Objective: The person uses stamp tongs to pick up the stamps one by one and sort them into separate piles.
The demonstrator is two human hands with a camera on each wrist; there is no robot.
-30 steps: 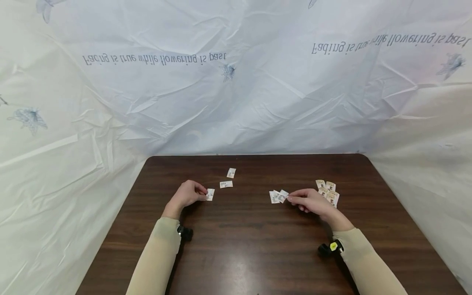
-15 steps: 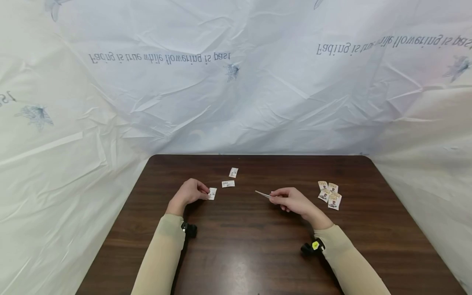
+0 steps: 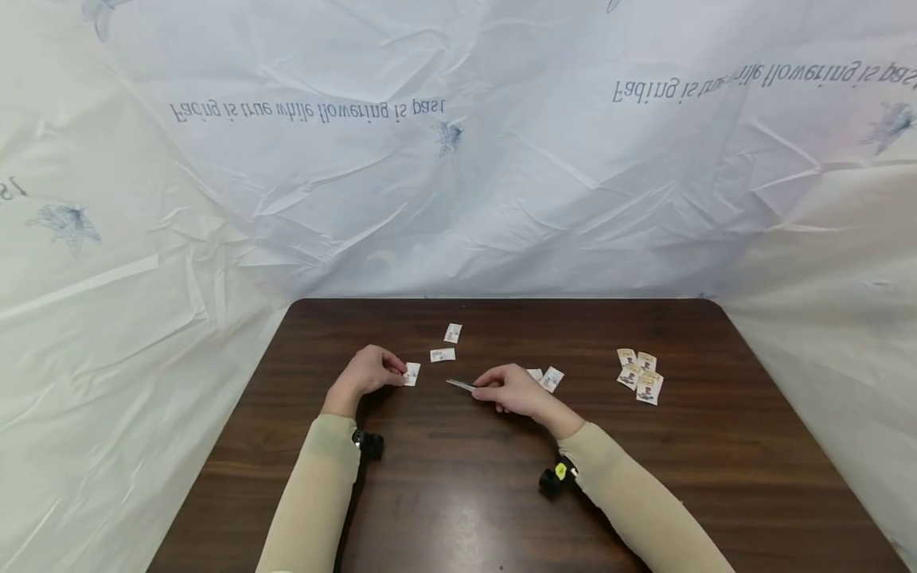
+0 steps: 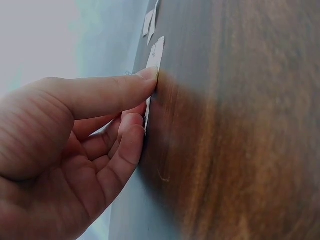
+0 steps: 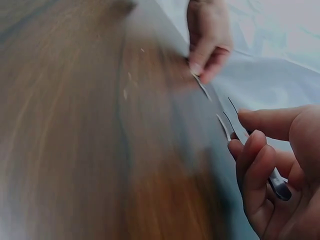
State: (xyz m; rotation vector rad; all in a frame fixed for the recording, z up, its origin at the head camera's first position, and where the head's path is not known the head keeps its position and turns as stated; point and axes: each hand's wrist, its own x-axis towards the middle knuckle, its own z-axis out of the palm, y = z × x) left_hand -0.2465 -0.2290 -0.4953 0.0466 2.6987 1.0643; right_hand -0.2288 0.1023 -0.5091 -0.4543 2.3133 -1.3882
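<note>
In the head view my left hand [image 3: 365,372] is at the left of the table, pinching the edge of a small white printed card [image 3: 411,374]. Its thumb lies over that card [image 4: 156,55] in the left wrist view. My right hand [image 3: 517,391] holds slim metal tweezers [image 3: 461,385] that point left toward the other hand. Two tips and a rounded metal end [image 5: 280,187] of the tweezers show in the right wrist view. The tips hold nothing that I can make out. Two more white cards [image 3: 442,355] lie just beyond the left hand.
Behind my right hand lie a few white cards [image 3: 552,378], partly hidden. Several yellowish-topped printed cards [image 3: 648,387] overlap at the right. The dark wooden table [image 3: 444,493] meets a wrinkled white printed sheet [image 3: 466,215] at the back and sides.
My right hand has moved left with the tweezers, from the white cards near the middle right toward the left hand. My left hand has stayed at its card.
</note>
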